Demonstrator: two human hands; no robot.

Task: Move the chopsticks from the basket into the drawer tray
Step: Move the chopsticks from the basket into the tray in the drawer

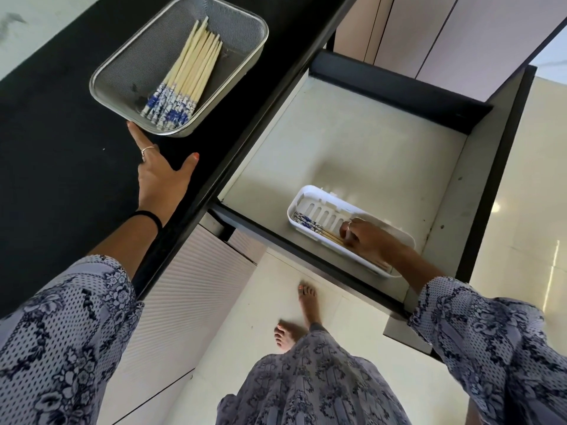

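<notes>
Left hand (159, 176) is stretched out flat on the black counter (61, 142), fingers spread, holding nothing, index tip touching the mesh basket (122, 78); right hand (365, 237) is down in the white drawer tray (310, 194), fingers curled over a few chopsticks (310, 223) lying in it; the rest of the chopsticks (187, 75), pale sticks with blue-and-white patterned ends, lie bundled in the basket.

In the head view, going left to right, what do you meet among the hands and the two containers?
Mesh basket with chopsticks → left hand on the counter → white tray in the drawer → right hand in the tray.
</notes>
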